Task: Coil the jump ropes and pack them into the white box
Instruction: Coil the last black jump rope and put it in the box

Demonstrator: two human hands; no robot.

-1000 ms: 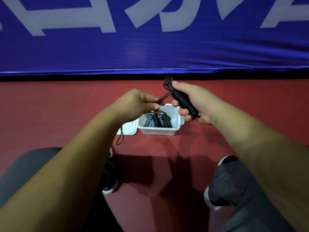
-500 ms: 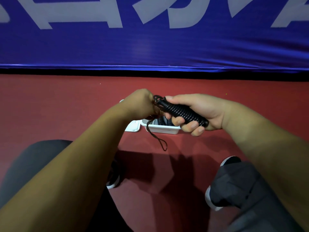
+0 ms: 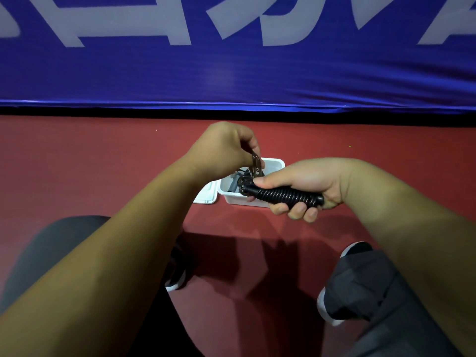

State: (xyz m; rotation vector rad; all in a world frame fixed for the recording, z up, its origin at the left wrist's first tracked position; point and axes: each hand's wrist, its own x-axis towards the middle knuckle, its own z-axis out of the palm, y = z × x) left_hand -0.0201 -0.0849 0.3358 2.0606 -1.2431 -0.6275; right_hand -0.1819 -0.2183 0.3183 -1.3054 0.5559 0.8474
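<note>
1. The jump rope (image 3: 282, 195) you're holding: black ribbed coils, rubbery-looking, with a faint gloss.
2. White box (image 3: 274, 163): smooth plastic, slightly shiny.
3. Floor (image 3: 103, 161) under you: red, matt, even.
4. Banner (image 3: 231, 78) ahead: blue fabric-like sheet, sheen along its wrinkled hem.
5. Your trousers (image 3: 373, 287): dark grey matt cloth.

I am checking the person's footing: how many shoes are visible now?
2. The left shoe, lower centre, is partly hidden by the forearm; the right shoe, lower right, is partly covered by the trouser leg.
</note>
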